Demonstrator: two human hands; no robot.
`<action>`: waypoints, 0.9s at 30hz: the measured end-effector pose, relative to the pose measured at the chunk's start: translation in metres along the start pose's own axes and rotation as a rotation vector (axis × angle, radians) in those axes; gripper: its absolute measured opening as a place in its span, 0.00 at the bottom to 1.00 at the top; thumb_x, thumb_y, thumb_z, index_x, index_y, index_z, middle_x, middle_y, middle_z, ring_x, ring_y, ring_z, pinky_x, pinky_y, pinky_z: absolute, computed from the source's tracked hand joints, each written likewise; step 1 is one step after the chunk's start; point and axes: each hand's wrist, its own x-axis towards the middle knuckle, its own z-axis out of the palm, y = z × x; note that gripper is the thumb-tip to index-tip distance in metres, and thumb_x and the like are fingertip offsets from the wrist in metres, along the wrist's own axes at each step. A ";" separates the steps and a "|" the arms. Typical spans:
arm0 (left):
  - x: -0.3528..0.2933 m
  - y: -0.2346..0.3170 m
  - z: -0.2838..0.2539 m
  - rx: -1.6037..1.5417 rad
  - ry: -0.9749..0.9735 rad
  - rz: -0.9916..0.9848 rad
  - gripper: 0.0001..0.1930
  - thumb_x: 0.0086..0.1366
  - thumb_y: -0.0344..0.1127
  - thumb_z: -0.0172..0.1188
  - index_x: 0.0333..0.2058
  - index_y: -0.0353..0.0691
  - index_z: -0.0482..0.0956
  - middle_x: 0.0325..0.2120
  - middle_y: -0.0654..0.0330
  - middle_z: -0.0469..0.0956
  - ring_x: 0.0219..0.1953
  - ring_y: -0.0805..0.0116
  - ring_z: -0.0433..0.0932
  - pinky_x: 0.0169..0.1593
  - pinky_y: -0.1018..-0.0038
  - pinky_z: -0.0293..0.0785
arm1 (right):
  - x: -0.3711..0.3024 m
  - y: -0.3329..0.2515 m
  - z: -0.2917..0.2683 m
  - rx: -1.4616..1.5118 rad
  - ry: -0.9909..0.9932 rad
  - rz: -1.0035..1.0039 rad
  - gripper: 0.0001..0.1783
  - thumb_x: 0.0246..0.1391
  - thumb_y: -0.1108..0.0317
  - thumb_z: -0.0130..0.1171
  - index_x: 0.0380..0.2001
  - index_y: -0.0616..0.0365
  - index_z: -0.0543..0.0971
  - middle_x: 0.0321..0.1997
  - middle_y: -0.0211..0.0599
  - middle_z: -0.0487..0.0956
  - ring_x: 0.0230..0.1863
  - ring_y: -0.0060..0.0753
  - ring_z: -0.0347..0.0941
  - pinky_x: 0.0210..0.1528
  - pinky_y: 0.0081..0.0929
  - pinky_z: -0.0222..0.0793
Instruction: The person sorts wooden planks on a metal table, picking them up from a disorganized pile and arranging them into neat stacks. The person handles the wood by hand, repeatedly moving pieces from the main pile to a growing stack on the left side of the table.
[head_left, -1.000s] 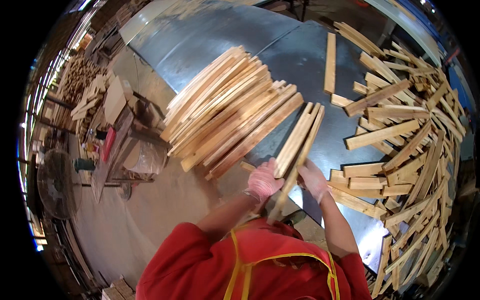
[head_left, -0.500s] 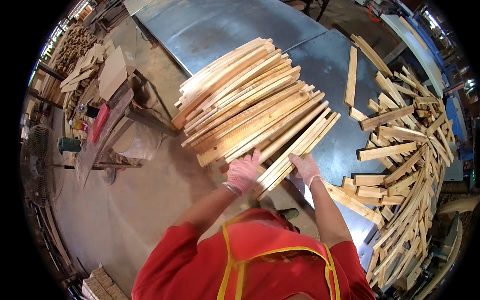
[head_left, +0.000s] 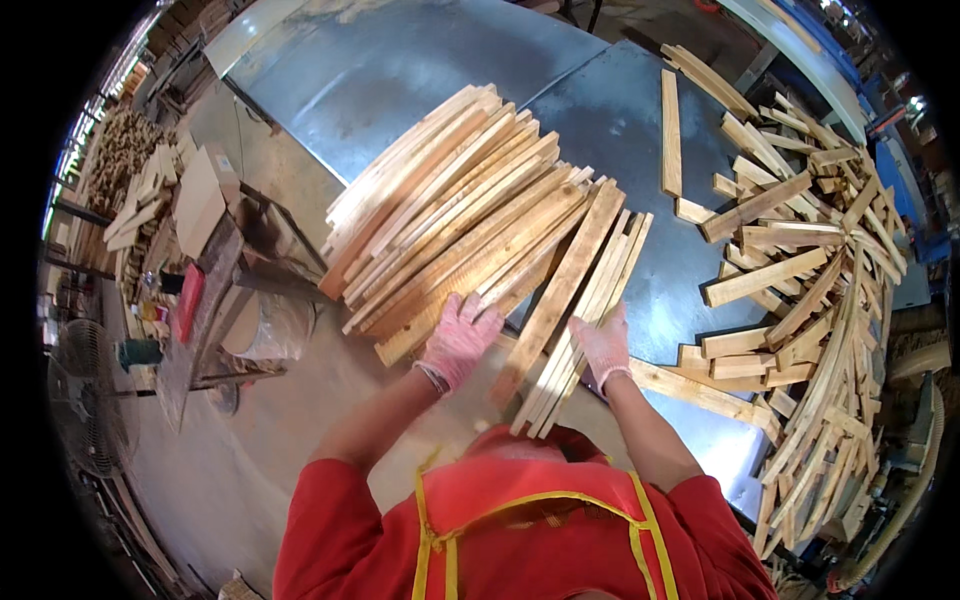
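Note:
A long row of wooden slats (head_left: pixel 455 215) stands on edge, packed side by side across the metal table (head_left: pixel 400 70), with their near ends past its edge. My left hand (head_left: pixel 462 338), in a pale pink glove, rests with fingers spread against the near ends of the row. To its right, one slat (head_left: pixel 568 285) lies with its broad face up, apart from the row at its near end. My right hand (head_left: pixel 603 345), gloved too, is closed round the right side of a small bundle of slats (head_left: pixel 575 345). That bundle slants toward my body.
A jumbled heap of wooden pieces (head_left: pixel 790 260) covers the table's right side. One slat (head_left: pixel 671 135) lies alone left of the heap. At left stand a wooden bench (head_left: pixel 215 300) with a red object (head_left: pixel 187 303) on it, and a fan (head_left: pixel 85 385).
A slat between row and bundle has turned its broad face up. The right-hand bundle has swung steeper and nearer my body. My left hand has shifted left, and its fingers have spread.

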 end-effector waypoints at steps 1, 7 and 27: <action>0.004 -0.005 0.002 -0.015 0.006 -0.022 0.26 0.68 0.38 0.53 0.65 0.46 0.73 0.66 0.55 0.70 0.67 0.46 0.68 0.70 0.45 0.63 | 0.004 0.000 -0.003 -0.007 -0.021 0.004 0.69 0.49 0.49 0.76 0.80 0.64 0.43 0.78 0.70 0.57 0.77 0.65 0.59 0.78 0.41 0.58; 0.012 0.013 -0.008 -0.276 -0.019 -0.410 0.25 0.63 0.29 0.57 0.60 0.48 0.76 0.60 0.60 0.73 0.59 0.53 0.75 0.57 0.56 0.74 | 0.009 -0.007 -0.012 0.098 -0.107 0.043 0.63 0.51 0.47 0.75 0.77 0.67 0.51 0.76 0.69 0.61 0.75 0.63 0.62 0.76 0.41 0.61; 0.017 0.064 0.001 -0.823 -0.409 -0.892 0.22 0.66 0.50 0.58 0.51 0.42 0.79 0.54 0.41 0.78 0.53 0.38 0.80 0.55 0.49 0.77 | 0.017 -0.002 -0.016 0.652 -0.353 0.157 0.50 0.63 0.67 0.69 0.80 0.60 0.52 0.72 0.44 0.70 0.67 0.37 0.70 0.67 0.31 0.68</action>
